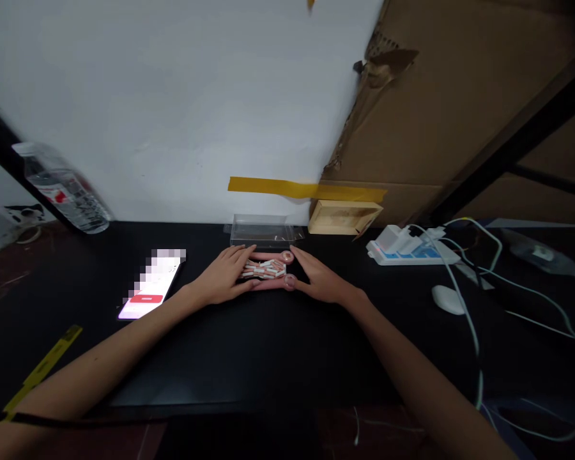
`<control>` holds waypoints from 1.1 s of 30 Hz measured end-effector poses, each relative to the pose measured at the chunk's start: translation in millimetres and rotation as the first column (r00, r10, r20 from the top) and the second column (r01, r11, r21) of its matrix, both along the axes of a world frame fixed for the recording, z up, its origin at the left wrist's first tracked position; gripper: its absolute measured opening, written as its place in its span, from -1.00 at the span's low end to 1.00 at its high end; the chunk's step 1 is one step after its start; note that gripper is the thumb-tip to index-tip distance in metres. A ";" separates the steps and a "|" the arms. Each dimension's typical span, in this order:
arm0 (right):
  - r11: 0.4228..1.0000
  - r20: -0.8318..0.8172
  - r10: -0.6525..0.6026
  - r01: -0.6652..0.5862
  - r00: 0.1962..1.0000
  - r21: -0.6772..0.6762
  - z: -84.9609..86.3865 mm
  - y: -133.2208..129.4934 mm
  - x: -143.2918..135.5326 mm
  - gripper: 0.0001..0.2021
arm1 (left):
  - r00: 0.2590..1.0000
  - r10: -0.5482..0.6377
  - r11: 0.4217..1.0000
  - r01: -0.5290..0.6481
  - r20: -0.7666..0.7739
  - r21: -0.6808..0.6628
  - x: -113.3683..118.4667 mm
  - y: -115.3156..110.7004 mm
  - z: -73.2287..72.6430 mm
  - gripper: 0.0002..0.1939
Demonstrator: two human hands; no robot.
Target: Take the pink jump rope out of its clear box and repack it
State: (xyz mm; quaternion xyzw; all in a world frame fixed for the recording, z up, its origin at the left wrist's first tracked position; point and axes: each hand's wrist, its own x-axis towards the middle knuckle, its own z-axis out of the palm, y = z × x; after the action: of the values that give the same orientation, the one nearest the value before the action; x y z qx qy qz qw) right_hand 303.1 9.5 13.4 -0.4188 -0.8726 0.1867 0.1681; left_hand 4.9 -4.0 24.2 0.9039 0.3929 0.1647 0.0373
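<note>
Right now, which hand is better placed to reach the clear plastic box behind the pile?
Probably the right hand: its fingertips lie nearer the clear plastic box. The left hand equally cups the small white pieces, slightly farther off.

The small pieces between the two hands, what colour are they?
White, some with reddish marks: the small pieces lie in a pile on the black table, head view.

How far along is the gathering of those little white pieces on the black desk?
Done: the white pieces lie in one tight pile on the desk. In hand: the left hand and right hand cup the pile from both sides, fingers nearly meeting around it. Left: the clear box just behind looks empty; no pieces are in it.
</note>
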 end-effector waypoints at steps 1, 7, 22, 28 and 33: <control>1.000 0.013 -0.015 0.015 1.000 -0.002 0.2 1.1 2.0 -0.10 | 1.000 0.010 1.000 -0.010 -0.008 0.011 -2.1 -2.0 -3.9 -0.22; 1.000 0.043 0.004 -0.004 0.999 0.011 3.2 3.1 5.9 -0.15 | 0.996 -0.050 0.998 0.052 -0.069 0.037 -4.9 1.3 -18.9 -0.22; 0.999 0.050 0.027 -0.029 0.998 0.043 -8.8 6.1 5.6 -0.18 | 0.994 -0.045 0.996 0.053 -0.101 0.075 4.1 2.7 -20.2 -0.29; 1.000 0.040 -0.004 0.002 0.999 0.029 -10.5 5.9 5.1 -0.13 | 0.999 -0.036 0.996 0.038 -0.036 0.081 3.7 2.7 -24.2 -0.33; 1.000 0.052 -0.018 0.018 0.998 -0.012 -8.1 5.5 7.5 -0.10 | 0.997 -0.071 0.995 0.071 -0.014 0.072 3.5 5.3 -24.5 -0.37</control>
State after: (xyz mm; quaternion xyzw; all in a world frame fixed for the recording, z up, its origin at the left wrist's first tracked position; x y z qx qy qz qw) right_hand 310.6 15.1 5.3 -0.4325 -0.8717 0.1797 0.1443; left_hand 8.5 1.4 -0.3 0.9190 0.3545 0.1723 0.0078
